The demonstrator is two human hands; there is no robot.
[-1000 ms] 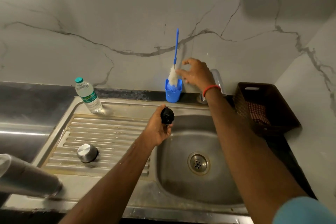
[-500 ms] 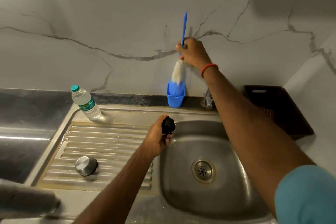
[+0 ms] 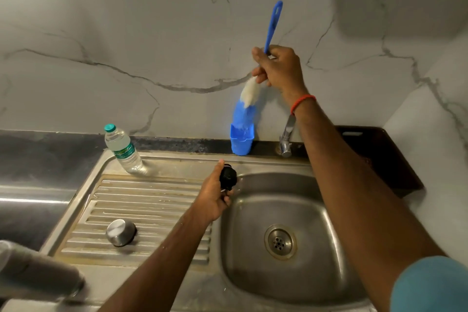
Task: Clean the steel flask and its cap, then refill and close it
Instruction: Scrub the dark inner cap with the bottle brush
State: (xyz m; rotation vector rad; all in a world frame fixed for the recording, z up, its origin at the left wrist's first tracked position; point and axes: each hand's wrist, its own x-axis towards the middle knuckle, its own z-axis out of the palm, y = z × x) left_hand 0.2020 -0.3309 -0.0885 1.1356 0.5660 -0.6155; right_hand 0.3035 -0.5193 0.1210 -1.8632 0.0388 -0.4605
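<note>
Brush [image 3: 272, 25] is gripped by right hand [image 3: 278, 68] at upper centre, black cap [image 3: 228, 177] clamped in left hand [image 3: 215, 196] mid-frame, flask [image 3: 38, 271] noted lower left; cap could be dropped into sink [image 3: 298, 187] through a wet grip.

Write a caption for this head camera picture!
Right hand holds the blue bottle brush above its holder; left hand grips the black cap over the sink.

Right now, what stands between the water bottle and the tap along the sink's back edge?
In the head view, the blue brush holder stands between the water bottle and the tap, against the wall.
</note>
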